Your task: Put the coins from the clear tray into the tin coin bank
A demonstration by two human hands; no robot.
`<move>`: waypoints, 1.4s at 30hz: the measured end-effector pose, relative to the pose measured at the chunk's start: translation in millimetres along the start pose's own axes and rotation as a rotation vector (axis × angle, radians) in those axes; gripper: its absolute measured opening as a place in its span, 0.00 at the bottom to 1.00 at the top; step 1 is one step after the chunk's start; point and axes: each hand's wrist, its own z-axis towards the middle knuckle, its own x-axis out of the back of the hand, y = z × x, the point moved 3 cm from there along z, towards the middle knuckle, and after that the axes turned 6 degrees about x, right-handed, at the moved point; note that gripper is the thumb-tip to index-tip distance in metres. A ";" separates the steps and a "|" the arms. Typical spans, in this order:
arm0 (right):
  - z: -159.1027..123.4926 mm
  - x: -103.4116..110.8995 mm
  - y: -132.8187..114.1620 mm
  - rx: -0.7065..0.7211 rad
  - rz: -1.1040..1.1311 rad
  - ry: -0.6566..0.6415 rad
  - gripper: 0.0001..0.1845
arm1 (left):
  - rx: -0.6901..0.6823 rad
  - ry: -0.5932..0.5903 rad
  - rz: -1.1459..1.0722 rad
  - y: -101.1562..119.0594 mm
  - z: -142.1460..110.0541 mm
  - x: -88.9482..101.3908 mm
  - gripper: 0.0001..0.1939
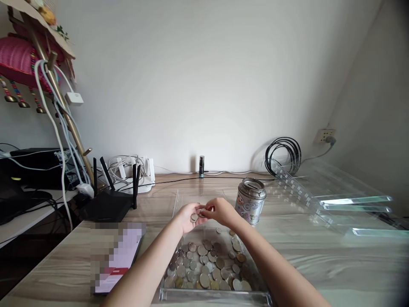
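My left hand (186, 216) is held palm up above the far part of a clear plastic tray (214, 295), with coins (194, 218) lying in its palm. Over that palm, the thumb and fingers of my right hand (220, 211) pinch together at a coin (202, 214), partly hidden by the fingertips. Many loose coins (205, 280), silver and some brassy, lie spread across the tray floor below my wrists. Just right of my right hand stands a round floral tin coin bank (251, 202) with a slot in its lid.
A phone (123, 260) lies left of the tray. Behind it stands a black router (110, 204) with upright antennas and white cables. A small dark bottle (201, 166) is by the wall. Coiled black cable (283, 155) and clear acrylic pieces (354, 200) occupy the right.
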 end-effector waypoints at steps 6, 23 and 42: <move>-7.5 67.3 5.4 0.041 -0.077 0.486 0.15 | -0.004 -0.144 -0.031 0.2 -0.5 -0.5 0.12; -28.4 105.1 38.1 -0.056 -0.410 0.748 0.15 | 0.000 -0.147 -0.024 1.7 -3.1 -2.1 0.16; -20.8 110.4 47.6 -0.238 -0.462 0.627 0.13 | -0.011 -0.147 -0.126 4.5 -6.1 -2.0 0.19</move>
